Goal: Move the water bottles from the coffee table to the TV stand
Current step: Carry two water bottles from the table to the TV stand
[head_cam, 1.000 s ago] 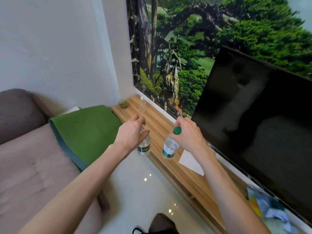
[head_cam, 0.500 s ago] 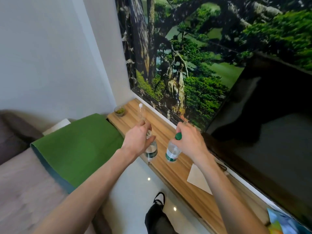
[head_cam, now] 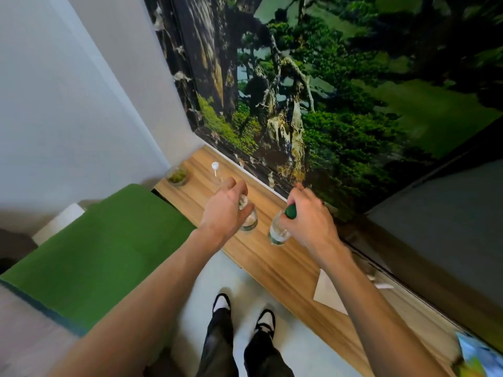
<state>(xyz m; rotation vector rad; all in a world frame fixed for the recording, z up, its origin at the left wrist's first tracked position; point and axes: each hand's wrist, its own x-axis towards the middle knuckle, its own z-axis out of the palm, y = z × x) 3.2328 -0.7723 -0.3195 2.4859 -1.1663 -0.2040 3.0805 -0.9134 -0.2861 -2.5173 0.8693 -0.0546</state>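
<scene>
- Left bottle has shifted from the edge inward onto the bench.
- Left hand curls round its top; right hand grips the right bottle below its cap.

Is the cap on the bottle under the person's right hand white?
No, the right hand grips a bottle whose cap is green.

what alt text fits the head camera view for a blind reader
A person's left hand curls round the top of a clear water bottle and the right hand grips a green-capped water bottle, both at a wooden TV stand. A forest mural fills the wall behind.
</scene>
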